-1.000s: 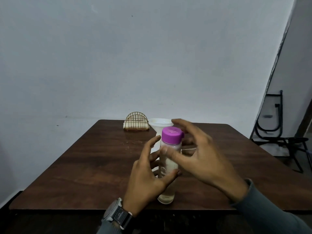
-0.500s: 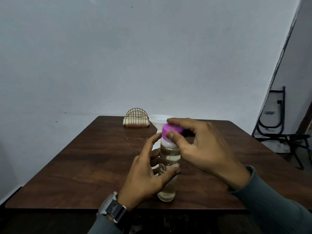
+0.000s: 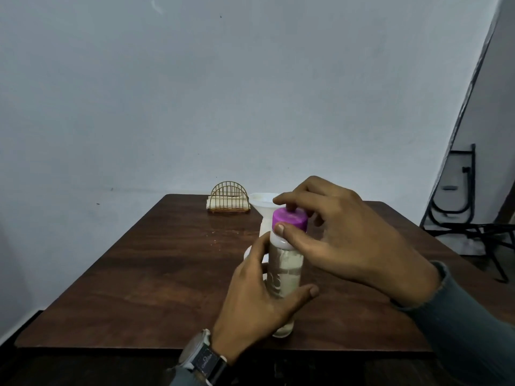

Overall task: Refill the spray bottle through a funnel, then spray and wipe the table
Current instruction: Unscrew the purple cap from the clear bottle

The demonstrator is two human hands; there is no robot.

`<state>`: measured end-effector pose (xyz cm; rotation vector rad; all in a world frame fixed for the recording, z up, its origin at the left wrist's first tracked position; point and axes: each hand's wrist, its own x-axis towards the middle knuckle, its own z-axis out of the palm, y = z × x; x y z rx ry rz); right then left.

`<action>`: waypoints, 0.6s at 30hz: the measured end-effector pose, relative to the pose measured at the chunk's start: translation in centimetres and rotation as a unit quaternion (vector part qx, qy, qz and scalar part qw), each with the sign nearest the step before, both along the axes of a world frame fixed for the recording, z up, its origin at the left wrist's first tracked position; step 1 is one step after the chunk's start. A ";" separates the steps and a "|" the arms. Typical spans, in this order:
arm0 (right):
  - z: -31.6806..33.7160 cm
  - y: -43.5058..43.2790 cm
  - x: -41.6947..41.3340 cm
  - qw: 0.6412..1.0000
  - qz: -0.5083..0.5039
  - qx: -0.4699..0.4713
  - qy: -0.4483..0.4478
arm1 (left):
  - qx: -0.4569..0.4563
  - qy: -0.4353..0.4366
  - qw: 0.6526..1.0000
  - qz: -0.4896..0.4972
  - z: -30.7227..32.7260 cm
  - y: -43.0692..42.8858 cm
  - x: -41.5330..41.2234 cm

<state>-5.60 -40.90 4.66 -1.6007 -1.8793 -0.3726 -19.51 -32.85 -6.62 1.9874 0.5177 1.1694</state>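
Bottle: a clear bottle (image 3: 285, 271) stands upright near the front edge of the dark wooden table (image 3: 139, 274), with pale liquid in it.
Cap: a purple cap (image 3: 289, 220) sits on top of the bottle, above a white collar.
Left hand: the left hand (image 3: 259, 299) is wrapped round the bottle's body, thumb across the front and fingers behind it. There is a wristwatch (image 3: 203, 358) on that wrist.
Right hand: the right hand (image 3: 342, 238) comes in from the right and pinches the cap, thumb on the near side and forefinger over the top.
Funnel: a white funnel (image 3: 262, 203) stands upright just behind the bottle. What its stem goes into is mostly hidden by the hands, so I cannot tell.
Far edge: a gold wire napkin holder (image 3: 229, 200) with napkins in it, just left of the funnel.
Right of the room: a black folded chair (image 3: 459, 207) leans against the wall.
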 end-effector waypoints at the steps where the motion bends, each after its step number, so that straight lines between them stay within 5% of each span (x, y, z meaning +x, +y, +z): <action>1: 0.2 0.0 -0.1 1.000 0.006 -0.006 0.006 | 0.011 -0.008 1.000 0.028 -0.2 0.0 0.2; 18: 1.6 -0.2 -0.2 0.995 0.018 -0.098 0.025 | -0.022 -0.041 0.996 0.076 -0.3 -0.4 0.5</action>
